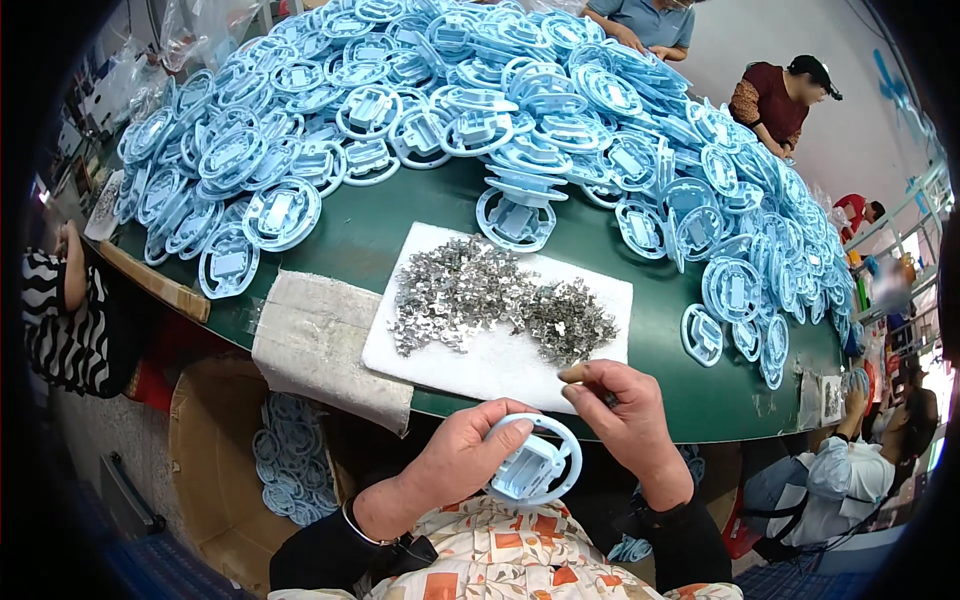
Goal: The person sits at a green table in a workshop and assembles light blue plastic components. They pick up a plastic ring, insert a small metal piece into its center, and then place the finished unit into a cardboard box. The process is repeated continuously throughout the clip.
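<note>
My left hand [465, 450] grips a light blue plastic toy steering wheel [540, 470] by its rim, tilted above my lap. It is a round ring with a box-shaped hub. To its right, my right hand [630, 410] hovers past the near edge of a white foam board [400, 372], apart from the wheel. Its fingers are curled, with the thumb and forefinger toward the board; a small dark bit shows among them, too small to name. On the board lie a loose heap of small silvery metal clips [455, 295] and a darker heap [570, 325] beside it.
A huge pile of similar blue wheels [500, 130] covers the far side of the green table [350, 235]. A taped cardboard piece [325, 340] overhangs the near edge. Below left, a cardboard box [205, 450] holds more wheels. Several other people are around the table.
</note>
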`<state>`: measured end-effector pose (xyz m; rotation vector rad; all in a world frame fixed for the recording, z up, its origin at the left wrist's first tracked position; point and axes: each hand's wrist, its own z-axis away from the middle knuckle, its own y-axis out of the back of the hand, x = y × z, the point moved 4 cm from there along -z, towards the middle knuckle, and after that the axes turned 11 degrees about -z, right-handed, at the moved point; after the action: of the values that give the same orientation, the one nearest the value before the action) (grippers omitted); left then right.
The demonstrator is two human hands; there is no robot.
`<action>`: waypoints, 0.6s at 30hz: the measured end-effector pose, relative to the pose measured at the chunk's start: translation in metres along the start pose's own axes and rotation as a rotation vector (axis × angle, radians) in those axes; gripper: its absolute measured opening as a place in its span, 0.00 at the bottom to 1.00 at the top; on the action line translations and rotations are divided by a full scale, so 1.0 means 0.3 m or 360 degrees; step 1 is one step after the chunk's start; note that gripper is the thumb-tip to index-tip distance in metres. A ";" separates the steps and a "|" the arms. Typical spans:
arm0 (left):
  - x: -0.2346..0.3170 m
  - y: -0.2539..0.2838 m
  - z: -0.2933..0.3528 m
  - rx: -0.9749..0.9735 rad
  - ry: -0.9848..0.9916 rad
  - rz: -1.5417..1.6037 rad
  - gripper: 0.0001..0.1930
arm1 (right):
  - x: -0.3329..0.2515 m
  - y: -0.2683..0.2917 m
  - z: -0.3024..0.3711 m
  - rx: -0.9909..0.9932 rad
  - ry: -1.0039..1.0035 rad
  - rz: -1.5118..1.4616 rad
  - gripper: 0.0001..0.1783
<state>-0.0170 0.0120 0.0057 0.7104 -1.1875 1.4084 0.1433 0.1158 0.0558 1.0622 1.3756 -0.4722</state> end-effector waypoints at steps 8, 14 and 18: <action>-0.008 0.070 0.048 -0.0002 0.0005 -0.0126 0.13 | -0.027 -0.240 -0.234 -0.0373 0.0376 0.0581 0.09; 0.005 0.115 0.062 0.0106 -0.0088 -0.0142 0.13 | -0.012 -0.247 -0.257 -0.0371 0.0301 0.0595 0.06; 0.034 0.135 0.049 0.0249 -0.0149 -0.0147 0.15 | -0.027 -0.197 -0.245 -0.0297 0.0236 0.0436 0.06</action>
<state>-0.0608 0.0065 0.0087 0.9381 -1.1102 1.4139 0.0532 0.1446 0.0546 1.1264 1.3484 -0.0638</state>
